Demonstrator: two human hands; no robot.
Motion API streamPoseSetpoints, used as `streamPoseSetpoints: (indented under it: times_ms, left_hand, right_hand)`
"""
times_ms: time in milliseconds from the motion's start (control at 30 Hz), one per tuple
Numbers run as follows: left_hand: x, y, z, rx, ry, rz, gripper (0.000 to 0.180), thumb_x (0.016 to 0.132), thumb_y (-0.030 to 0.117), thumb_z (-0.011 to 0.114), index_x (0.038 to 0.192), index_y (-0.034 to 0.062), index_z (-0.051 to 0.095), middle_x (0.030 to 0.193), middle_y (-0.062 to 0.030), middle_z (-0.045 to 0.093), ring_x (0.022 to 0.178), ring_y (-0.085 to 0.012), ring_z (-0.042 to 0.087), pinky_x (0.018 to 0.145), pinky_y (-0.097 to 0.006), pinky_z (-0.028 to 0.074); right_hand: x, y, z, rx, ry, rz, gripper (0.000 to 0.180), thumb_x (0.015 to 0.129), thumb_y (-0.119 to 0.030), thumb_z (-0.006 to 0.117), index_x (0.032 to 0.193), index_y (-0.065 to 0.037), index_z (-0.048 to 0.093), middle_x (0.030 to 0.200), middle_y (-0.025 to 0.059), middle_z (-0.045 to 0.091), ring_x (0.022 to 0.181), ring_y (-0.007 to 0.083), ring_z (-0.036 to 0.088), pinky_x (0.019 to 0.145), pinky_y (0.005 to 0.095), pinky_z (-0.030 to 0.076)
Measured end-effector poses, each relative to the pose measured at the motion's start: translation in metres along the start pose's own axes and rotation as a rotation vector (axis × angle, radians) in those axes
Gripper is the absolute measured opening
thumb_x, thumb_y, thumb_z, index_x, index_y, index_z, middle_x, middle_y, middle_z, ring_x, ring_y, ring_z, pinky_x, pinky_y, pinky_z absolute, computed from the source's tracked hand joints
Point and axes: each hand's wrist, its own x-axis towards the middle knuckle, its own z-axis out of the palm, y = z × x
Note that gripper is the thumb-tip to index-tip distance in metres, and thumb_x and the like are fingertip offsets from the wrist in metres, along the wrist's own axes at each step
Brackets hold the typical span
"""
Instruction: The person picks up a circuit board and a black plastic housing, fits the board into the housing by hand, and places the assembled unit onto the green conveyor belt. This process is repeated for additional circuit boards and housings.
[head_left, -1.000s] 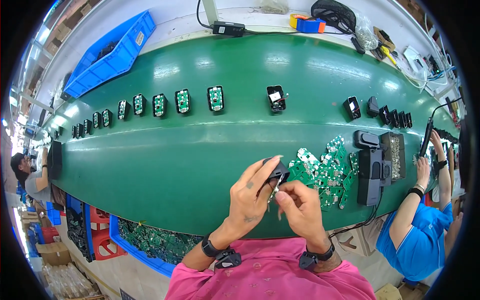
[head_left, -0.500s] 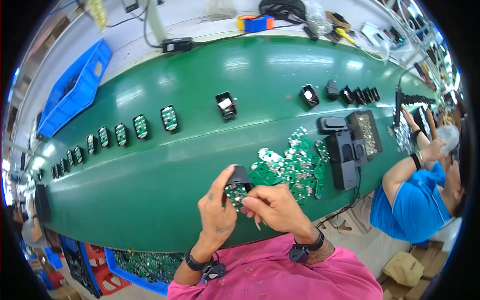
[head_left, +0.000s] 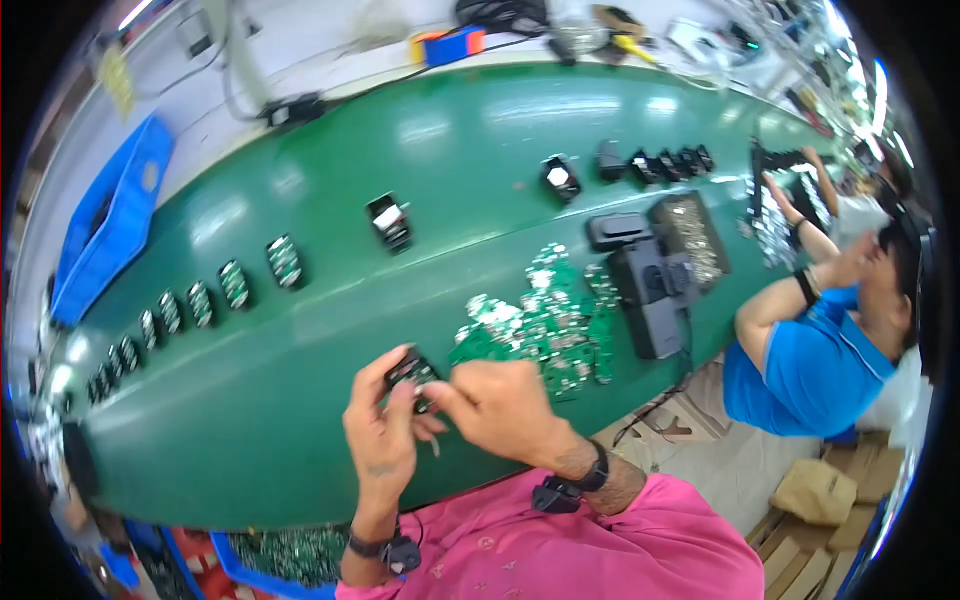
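Observation:
My left hand (head_left: 378,432) grips a small black plastic housing (head_left: 408,358) from the side, tilted over the near part of the bench. A green circuit board (head_left: 416,375) shows in the housing's open face. The thumb of my right hand (head_left: 512,408) presses at the board's lower right edge, and its other fingers are curled. Whether those fingers hold anything is hidden. Just beyond my right hand lies a heap of loose green circuit boards (head_left: 548,320).
Housings fitted with boards (head_left: 234,284) stand in a row at left; black housings (head_left: 562,180) stand farther back. Right of the heap are a black device (head_left: 640,300) with a cable and a tray of small metal parts (head_left: 692,240). A co-worker in blue (head_left: 810,360) sits at right.
The whole view has swung, so the bench things appear farther left. The housing has tilted over in my left hand, and my right thumb has moved onto the board's edge.

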Motion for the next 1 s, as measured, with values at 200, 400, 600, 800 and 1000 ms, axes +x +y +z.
streamPoseSetpoints:
  times_ms: [200,400,600,800,1000]
  left_hand:
    - [0.008,-0.003,0.013,-0.008,-0.028,-0.021,0.035,0.101,0.01,0.053,0.135,0.0039,0.052,0.102,-0.0137,0.066,0.057,-0.0145,0.066,0.048,-0.024,0.051]
    - [0.011,-0.006,0.007,-0.021,-0.078,-0.061,0.035,0.103,0.013,0.048,0.136,0.0013,0.047,0.1,-0.0151,0.064,0.056,-0.0152,0.066,0.047,-0.021,0.051]
    - [0.015,-0.009,0.005,-0.051,-0.079,-0.067,0.036,0.104,0.014,0.047,0.137,0.0024,0.047,0.1,-0.015,0.064,0.058,-0.0152,0.066,0.047,-0.021,0.051]
    - [0.009,-0.012,0.014,0.019,0.0,0.142,0.032,0.1,0.005,0.052,0.131,0.0033,0.055,0.096,-0.0137,0.069,0.058,-0.0145,0.066,0.05,-0.025,0.053]
    - [0.015,-0.022,0.022,0.114,0.063,0.375,0.03,0.099,0.004,0.055,0.129,0.0055,0.058,0.089,-0.0131,0.07,0.057,-0.0144,0.067,0.05,-0.028,0.054]
  right_hand:
    - [-0.002,0.009,-0.003,0.276,-0.046,0.077,0.041,0.096,-0.009,0.061,0.136,0.0,0.055,0.09,0.0147,0.068,0.072,0.021,0.07,0.064,0.0312,0.054]
    - [0.002,0.014,0.001,0.248,-0.182,0.107,0.046,0.099,-0.009,0.054,0.144,-0.002,0.048,0.092,0.0122,0.067,0.075,0.0191,0.069,0.067,0.0313,0.054]
    - [0.008,0.01,0.007,0.449,-0.19,0.227,0.047,0.099,-0.007,0.053,0.146,-0.004,0.045,0.103,0.0161,0.065,0.083,0.023,0.064,0.073,0.033,0.052]
    - [0.005,0.013,0.01,0.405,-0.064,0.026,0.044,0.096,-0.001,0.053,0.14,-0.004,0.051,0.109,0.019,0.067,0.086,0.0305,0.068,0.075,0.0363,0.053]
    - [0.012,0.017,0.01,0.378,0.001,-0.007,0.038,0.094,-0.001,0.057,0.132,-0.003,0.058,0.11,0.0195,0.068,0.091,0.0328,0.069,0.077,0.0371,0.055]
